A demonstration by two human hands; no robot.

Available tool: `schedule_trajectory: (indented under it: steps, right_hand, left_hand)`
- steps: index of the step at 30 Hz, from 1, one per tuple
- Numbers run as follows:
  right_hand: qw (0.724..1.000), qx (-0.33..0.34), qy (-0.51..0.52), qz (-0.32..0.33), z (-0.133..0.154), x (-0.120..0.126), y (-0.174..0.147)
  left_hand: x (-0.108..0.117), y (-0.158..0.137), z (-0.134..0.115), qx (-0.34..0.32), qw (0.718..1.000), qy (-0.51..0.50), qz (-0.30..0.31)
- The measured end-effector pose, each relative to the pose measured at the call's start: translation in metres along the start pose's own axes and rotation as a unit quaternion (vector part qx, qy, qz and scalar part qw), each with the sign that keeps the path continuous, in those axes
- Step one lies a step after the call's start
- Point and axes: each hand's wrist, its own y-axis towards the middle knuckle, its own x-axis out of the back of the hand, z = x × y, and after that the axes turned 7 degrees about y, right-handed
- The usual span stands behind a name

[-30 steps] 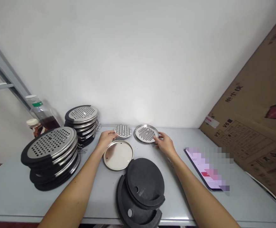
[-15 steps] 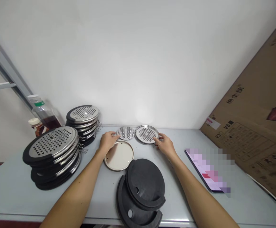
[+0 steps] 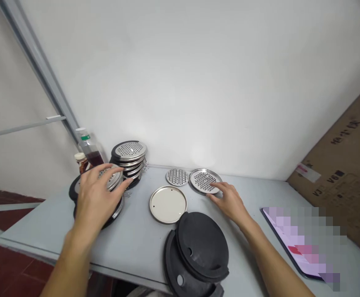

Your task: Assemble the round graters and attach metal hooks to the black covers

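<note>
My left hand (image 3: 98, 192), fingers spread, is over the front stack of round metal graters with black rims (image 3: 115, 181) and hides much of it. Whether it touches the top one I cannot tell. My right hand (image 3: 229, 200) is open at the right edge of a round grater plate (image 3: 205, 181), its fingertips by the rim. Left of that lies a smaller round grater disc (image 3: 177, 177). Nearer me is a shallow, cream-coloured round lid or tray (image 3: 168, 205) with small holes. Two black round bases (image 3: 203, 243), one partly on the other, lie at the front.
A second stack of round graters (image 3: 129, 151) stands at the back left against the wall, beside two bottles (image 3: 90, 148). A phone with a lit, pixelated screen (image 3: 291, 243) lies on the right. A large cardboard box (image 3: 347, 173) bounds the table's right side.
My left hand has moved left from the small grater disc to the front grater stack. My right hand stays by the grater plate, fingers more apart. The view has turned left.
</note>
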Motion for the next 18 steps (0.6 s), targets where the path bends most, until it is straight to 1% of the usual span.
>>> schedule_trajectory:
  steps: [1,3,5,7,9,13,16,17,18]
  right_hand:
    - [0.999,0.019,-0.021,0.022,0.002,-0.003,-0.002]
    - [0.996,0.025,-0.058,0.056,0.004,-0.009,-0.003]
    - [0.994,0.02,-0.083,0.066,0.005,-0.013,-0.004]
    - [0.995,0.022,-0.085,0.048,0.004,-0.014,-0.003]
    - [0.997,0.029,-0.073,0.017,0.001,-0.013,-0.002]
    - [0.998,0.043,-0.032,-0.034,0.003,-0.007,-0.002]
    - [0.998,0.053,-0.007,-0.043,0.01,-0.006,-0.002]
    - [0.998,0.053,-0.003,-0.043,0.013,-0.006,-0.002]
    - [0.998,0.051,0.0,-0.042,0.016,-0.005,-0.002]
  left_hand:
    - [0.006,-0.003,0.018,0.008,0.999,0.037,0.02]
    - [0.012,-0.007,0.048,0.019,0.994,0.082,0.074]
    - [0.015,-0.009,0.066,0.029,0.988,0.094,0.119]
    - [0.018,-0.009,0.072,0.034,0.984,0.081,0.156]
    - [0.023,-0.007,0.071,0.049,0.982,0.059,0.173]
    - [0.029,-0.004,0.074,0.116,0.981,0.026,0.151]
    - [0.025,-0.003,0.079,0.113,0.977,-0.03,0.179]
    - [0.023,-0.002,0.08,0.119,0.974,-0.051,0.188]
    - [0.022,-0.001,0.08,0.14,0.97,-0.065,0.19]
